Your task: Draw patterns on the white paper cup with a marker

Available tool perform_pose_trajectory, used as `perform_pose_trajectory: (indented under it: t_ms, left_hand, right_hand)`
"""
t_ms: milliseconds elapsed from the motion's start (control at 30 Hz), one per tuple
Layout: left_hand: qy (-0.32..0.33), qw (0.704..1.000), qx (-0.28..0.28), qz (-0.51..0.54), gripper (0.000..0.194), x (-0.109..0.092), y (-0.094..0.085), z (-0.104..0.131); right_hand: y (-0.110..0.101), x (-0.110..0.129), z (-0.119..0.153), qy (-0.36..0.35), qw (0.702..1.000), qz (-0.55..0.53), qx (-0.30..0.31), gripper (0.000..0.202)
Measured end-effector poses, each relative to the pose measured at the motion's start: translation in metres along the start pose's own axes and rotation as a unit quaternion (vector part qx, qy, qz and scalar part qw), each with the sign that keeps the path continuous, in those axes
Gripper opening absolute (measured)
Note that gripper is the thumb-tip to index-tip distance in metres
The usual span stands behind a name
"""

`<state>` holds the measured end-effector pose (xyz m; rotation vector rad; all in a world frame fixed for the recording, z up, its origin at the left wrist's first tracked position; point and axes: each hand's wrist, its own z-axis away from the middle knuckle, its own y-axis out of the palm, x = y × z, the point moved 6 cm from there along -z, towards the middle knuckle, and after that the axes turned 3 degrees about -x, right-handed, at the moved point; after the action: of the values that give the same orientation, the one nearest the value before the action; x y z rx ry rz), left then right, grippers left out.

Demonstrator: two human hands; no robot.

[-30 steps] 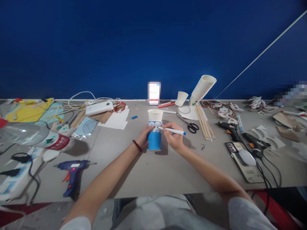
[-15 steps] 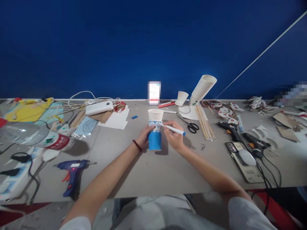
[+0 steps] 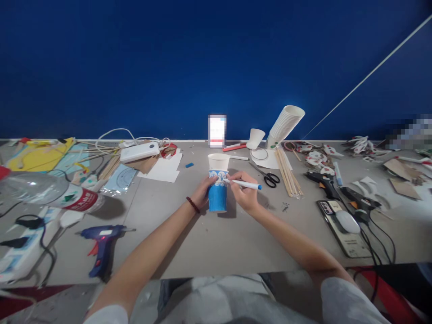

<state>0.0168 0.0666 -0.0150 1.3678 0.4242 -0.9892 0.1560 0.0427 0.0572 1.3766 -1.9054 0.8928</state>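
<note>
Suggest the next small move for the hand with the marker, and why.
I'd probably add one short stroke to the white-and-blue pattern: the right hand holds the marker with its tip at or very near the cup, and the left hand grips the cup's side.

The held cup (image 3: 218,200) was matt paper; the bottle (image 3: 54,191) at nine o'clock, glossy plastic; sticks (image 3: 288,173) at three o'clock, wood.
</note>
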Motion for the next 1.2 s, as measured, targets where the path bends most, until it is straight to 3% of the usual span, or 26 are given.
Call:
perform_pose_trajectory:
  t_ms: [433, 967, 1200]
  left_hand:
    - [-0.003, 1.0, -0.011, -0.006, 0.044, 0.0017, -0.0036, -0.0002]
    - [0.003, 1.0, -0.013, -0.004, 0.042, 0.0018, -0.0047, -0.0008]
    - [-0.009, 1.0, -0.005, -0.01, 0.043, 0.0031, -0.0033, 0.0]
  right_hand:
    - [-0.0058, -0.0028, -0.003, -0.005, 0.999, 0.037, -0.031, 0.008]
    - [-0.0024, 0.0005, -0.002, -0.012, 0.999, 0.027, -0.012, 0.009]
    - [-0.005, -0.0065, -0.0024, 0.024, 0.999, 0.008, -0.028, 0.008]
